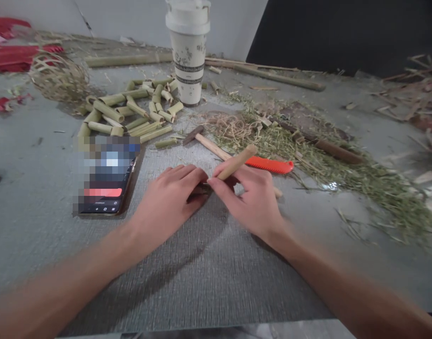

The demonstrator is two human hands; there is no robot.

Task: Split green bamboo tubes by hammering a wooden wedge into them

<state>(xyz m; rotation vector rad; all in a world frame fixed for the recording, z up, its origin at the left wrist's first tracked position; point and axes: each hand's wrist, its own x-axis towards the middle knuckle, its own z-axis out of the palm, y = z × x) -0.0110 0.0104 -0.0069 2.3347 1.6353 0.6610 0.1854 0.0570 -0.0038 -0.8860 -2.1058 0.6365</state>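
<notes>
My right hand (249, 197) is closed around a slim tool with a round wooden handle (239, 161), which tilts up to the right. The tool's working end is hidden between my hands. Close beside it, my left hand (175, 190) has its fingers curled and pressed together, meeting the right fingertips; what they grip is hidden. Behind my right hand lies a hammer (212, 147) with a dark head and wooden shaft. An orange-red piece with a toothed edge (270, 165) lies just past my right knuckles.
A phone (110, 181), partly blurred, lies left of my left hand. Cut bamboo tubes (110, 112) are arranged behind it, near a lidded paper cup (189, 61). Green shavings (371, 188) cover the right side. A woven ball (60, 77) sits back left; bamboo poles (279, 76) lie behind.
</notes>
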